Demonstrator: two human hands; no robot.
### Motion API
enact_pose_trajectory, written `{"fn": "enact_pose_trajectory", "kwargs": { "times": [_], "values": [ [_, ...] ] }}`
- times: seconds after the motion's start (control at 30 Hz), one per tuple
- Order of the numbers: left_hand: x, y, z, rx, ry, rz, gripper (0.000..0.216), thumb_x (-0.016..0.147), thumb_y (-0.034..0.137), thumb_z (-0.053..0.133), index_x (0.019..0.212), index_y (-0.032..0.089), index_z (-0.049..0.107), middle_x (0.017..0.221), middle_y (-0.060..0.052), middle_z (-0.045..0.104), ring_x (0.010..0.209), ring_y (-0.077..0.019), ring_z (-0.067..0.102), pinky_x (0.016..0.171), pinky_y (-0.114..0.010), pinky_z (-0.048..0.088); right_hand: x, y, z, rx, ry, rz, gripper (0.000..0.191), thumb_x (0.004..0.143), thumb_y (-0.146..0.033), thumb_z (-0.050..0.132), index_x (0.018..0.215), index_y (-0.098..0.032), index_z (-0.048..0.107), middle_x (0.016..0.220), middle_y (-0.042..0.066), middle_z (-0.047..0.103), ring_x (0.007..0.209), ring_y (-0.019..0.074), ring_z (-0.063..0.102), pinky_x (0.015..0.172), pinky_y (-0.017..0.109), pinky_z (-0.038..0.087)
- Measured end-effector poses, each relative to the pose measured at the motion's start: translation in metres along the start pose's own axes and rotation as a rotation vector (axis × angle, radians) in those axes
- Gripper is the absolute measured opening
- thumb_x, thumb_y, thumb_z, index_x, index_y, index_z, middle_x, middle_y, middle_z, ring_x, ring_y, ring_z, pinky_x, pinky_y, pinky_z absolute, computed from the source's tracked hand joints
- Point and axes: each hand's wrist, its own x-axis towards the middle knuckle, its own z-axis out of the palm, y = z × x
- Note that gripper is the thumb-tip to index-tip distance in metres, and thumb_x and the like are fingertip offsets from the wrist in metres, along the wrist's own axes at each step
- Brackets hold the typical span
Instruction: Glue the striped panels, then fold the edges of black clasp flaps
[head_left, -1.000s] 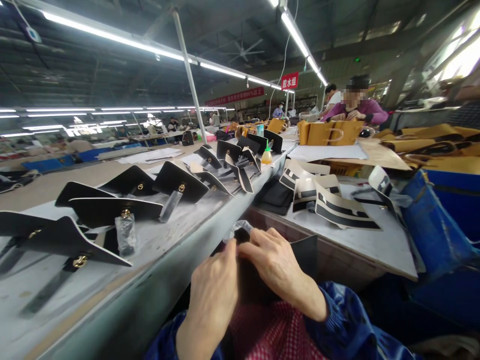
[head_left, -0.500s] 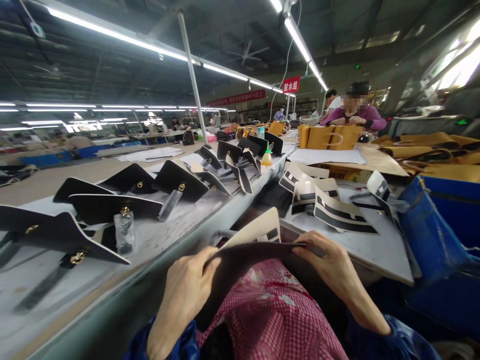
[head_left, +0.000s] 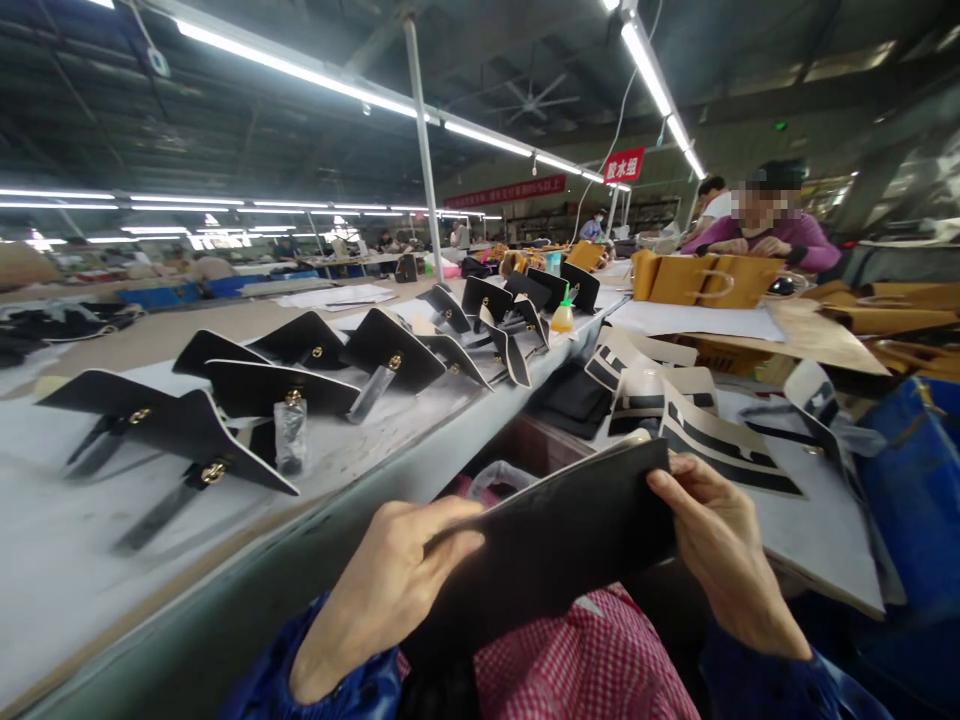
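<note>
A long grey conveyor table (head_left: 390, 440) runs away on the left, black flap pieces (head_left: 247, 385) lined along it. Near its front edge, over the lap, a black leather panel (head_left: 547, 545) lies between both hands, its long axis running left to right and tilting up to the right. The left hand (head_left: 390, 585) clamps its lower left end; the right hand (head_left: 716, 530) pinches its upper right edge.

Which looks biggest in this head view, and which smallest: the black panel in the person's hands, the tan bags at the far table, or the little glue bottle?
1. Black panel, though nearness to the camera inflates it.
2. Tan bags.
3. Glue bottle.
</note>
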Motion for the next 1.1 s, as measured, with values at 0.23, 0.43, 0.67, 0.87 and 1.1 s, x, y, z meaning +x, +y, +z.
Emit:
{"fn": "enact_pose_trajectory", "kwargs": {
  "times": [0.23, 0.43, 0.67, 0.87, 1.1],
  "values": [
    [0.002, 0.006, 0.003, -0.153, 0.046, 0.066, 0.022, 0.096, 0.025, 0.056, 0.108, 0.028, 0.074, 0.080, 0.006, 0.076, 0.069, -0.0094, 0.070, 0.065, -0.014, 0.052, -0.007, -0.025, 0.006, -0.023, 0.162, -0.092, 0.030, 0.059, -0.038, 0.091, 0.068, -0.025, 0.065, 0.076, -0.004, 0.067, 0.070, 0.0122, 0.059, 0.063, 0.022, 0.049],
    [0.006, 0.004, 0.008, 0.087, 0.140, 0.009, 0.017, 0.094, 0.018, 0.057, 0.092, 0.022, 0.073, 0.076, 0.004, 0.074, 0.063, -0.0114, 0.065, 0.061, -0.021, 0.046, -0.021, -0.037, 0.011, -0.128, 0.155, -0.203, 0.024, 0.066, -0.036, 0.088, 0.073, -0.028, 0.066, 0.080, -0.003, 0.067, 0.076, 0.0158, 0.059, 0.069, 0.026, 0.050],
    [0.020, 0.013, 0.029, -0.010, 0.262, 0.042, 0.018, 0.093, 0.016, 0.058, 0.093, 0.022, 0.075, 0.083, 0.002, 0.079, 0.068, -0.0129, 0.071, 0.064, -0.020, 0.049, -0.026, -0.039, 0.013, -0.110, 0.153, -0.231, 0.026, 0.065, -0.035, 0.088, 0.074, -0.027, 0.065, 0.082, -0.003, 0.067, 0.076, 0.0145, 0.058, 0.068, 0.025, 0.048],
    [0.022, 0.017, 0.038, -0.028, 0.260, 0.146, 0.017, 0.093, 0.016, 0.058, 0.093, 0.021, 0.074, 0.083, 0.000, 0.078, 0.066, -0.0135, 0.071, 0.063, -0.020, 0.050, -0.021, -0.032, 0.011, -0.117, 0.073, -0.247, 0.017, 0.073, -0.029, 0.083, 0.079, -0.027, 0.067, 0.080, -0.004, 0.068, 0.074, 0.0142, 0.058, 0.068, 0.026, 0.047],
    [0.029, 0.021, 0.050, 0.067, 0.355, 0.247, 0.017, 0.093, 0.016, 0.056, 0.088, 0.018, 0.073, 0.080, -0.004, 0.079, 0.062, -0.0152, 0.072, 0.061, -0.021, 0.053, -0.020, -0.032, 0.014, -0.099, 0.041, -0.219, 0.021, 0.072, -0.032, 0.083, 0.072, -0.025, 0.063, 0.081, 0.000, 0.068, 0.076, 0.0176, 0.061, 0.067, 0.030, 0.050]
  ]
}}
